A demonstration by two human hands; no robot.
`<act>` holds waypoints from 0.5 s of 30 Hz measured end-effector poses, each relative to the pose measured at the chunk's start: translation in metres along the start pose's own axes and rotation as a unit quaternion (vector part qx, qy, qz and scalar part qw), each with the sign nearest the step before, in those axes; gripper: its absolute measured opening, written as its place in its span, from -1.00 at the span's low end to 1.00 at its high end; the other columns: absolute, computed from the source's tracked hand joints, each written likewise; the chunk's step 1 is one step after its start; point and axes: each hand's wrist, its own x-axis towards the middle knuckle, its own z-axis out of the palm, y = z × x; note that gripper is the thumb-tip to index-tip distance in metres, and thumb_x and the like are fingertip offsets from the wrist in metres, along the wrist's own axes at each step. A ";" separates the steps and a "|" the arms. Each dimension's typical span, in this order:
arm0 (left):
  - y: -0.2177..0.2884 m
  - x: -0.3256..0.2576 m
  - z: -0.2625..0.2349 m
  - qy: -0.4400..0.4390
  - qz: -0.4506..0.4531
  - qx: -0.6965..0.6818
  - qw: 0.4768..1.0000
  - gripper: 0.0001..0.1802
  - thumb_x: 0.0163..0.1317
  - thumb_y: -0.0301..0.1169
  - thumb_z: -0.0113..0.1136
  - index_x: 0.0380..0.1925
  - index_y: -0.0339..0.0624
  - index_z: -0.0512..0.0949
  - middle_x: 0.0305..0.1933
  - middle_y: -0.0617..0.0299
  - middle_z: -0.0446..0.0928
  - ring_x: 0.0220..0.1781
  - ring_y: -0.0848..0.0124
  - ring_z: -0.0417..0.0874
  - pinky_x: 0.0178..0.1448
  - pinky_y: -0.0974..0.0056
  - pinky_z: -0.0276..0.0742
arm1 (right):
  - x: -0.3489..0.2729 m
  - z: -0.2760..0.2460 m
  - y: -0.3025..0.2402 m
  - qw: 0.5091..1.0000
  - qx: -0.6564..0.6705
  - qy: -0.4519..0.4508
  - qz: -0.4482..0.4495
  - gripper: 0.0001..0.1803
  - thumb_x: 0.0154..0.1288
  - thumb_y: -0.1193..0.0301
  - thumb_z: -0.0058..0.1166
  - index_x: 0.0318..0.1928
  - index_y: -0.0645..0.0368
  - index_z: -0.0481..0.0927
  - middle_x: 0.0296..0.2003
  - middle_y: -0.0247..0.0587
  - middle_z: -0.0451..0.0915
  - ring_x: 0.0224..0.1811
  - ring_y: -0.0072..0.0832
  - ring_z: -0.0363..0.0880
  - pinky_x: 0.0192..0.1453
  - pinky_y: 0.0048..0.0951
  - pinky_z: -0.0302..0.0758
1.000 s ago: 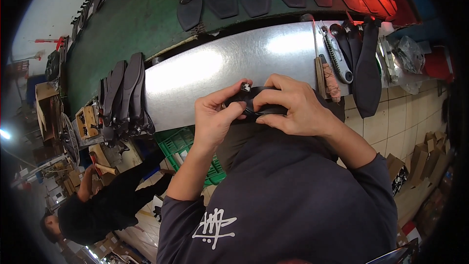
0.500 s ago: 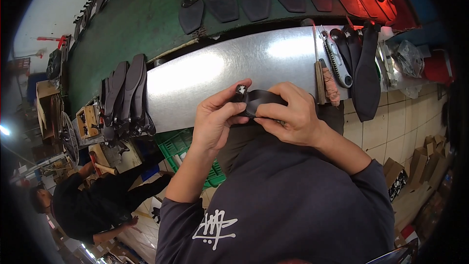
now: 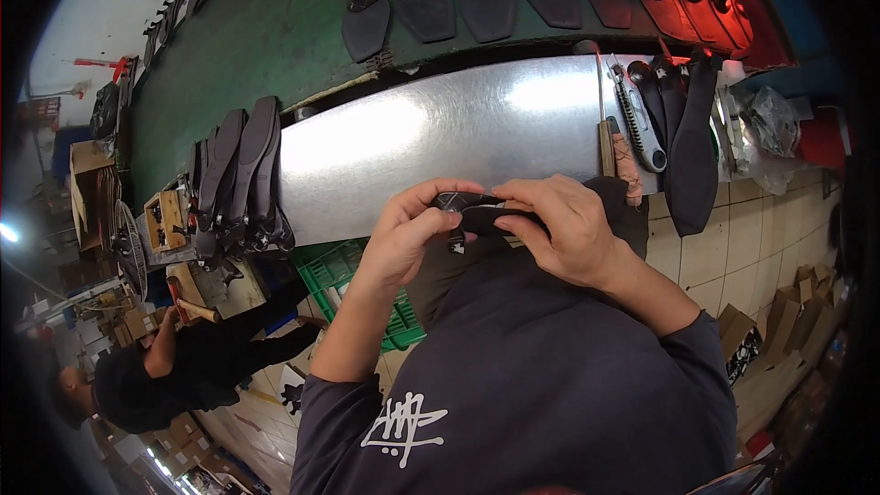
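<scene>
Fingers of both hands pinch one small black strap piece [image 3: 484, 217] just off the near edge of the bench [image 3: 440, 142], above the lap. Left hand [image 3: 403, 234]: thumb and index closed on the piece's left end. Right hand [image 3: 559, 225]: fingers curled over its right end, clamped from above. Change vs half a second ago: piece is flatter and lower, the metal stud no longer faces up at the left thumb; something small now hangs under the left end, too blurred to say what. My read: piece has been turned over or folded in hand. Stack of black soles [image 3: 234, 179] sits at the bench's left end, a knife-like tool [image 3: 639, 119] and more soles [image 3: 692, 151] at the right end. Another person [image 3: 174, 362] crouches lower left.
</scene>
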 end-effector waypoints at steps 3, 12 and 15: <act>-0.003 -0.001 -0.001 0.019 0.001 -0.004 1.000 -0.65 0.17 -0.59 0.06 -0.02 -0.35 0.56 -0.13 0.16 0.62 -0.18 0.49 0.64 -0.16 0.40 0.61 | -0.001 0.001 -0.001 1.000 0.002 -0.012 0.002 -0.67 0.09 0.53 0.27 -0.10 0.21 0.53 -0.39 -0.18 0.59 -0.42 -0.27 0.57 -0.31 -0.33 0.47; -0.017 0.002 0.002 0.080 0.057 0.077 0.992 -0.80 0.22 -0.53 0.23 -0.17 -0.34 0.64 -0.33 0.29 0.64 -0.32 0.62 0.58 -0.20 0.51 0.51 | -0.005 0.010 -0.001 0.999 0.013 -0.005 0.039 -0.71 0.12 0.50 0.26 -0.13 0.21 0.53 -0.45 -0.16 0.58 -0.44 -0.22 0.57 -0.34 -0.29 0.49; -0.016 0.003 0.003 0.084 0.065 0.108 0.988 -0.82 0.23 -0.50 0.25 -0.18 -0.33 0.64 -0.36 0.33 0.62 -0.34 0.66 0.54 -0.25 0.54 0.46 | -0.006 0.012 -0.001 0.998 0.017 -0.008 0.057 -0.72 0.13 0.49 0.26 -0.13 0.22 0.53 -0.45 -0.13 0.59 -0.43 -0.20 0.59 -0.34 -0.29 0.50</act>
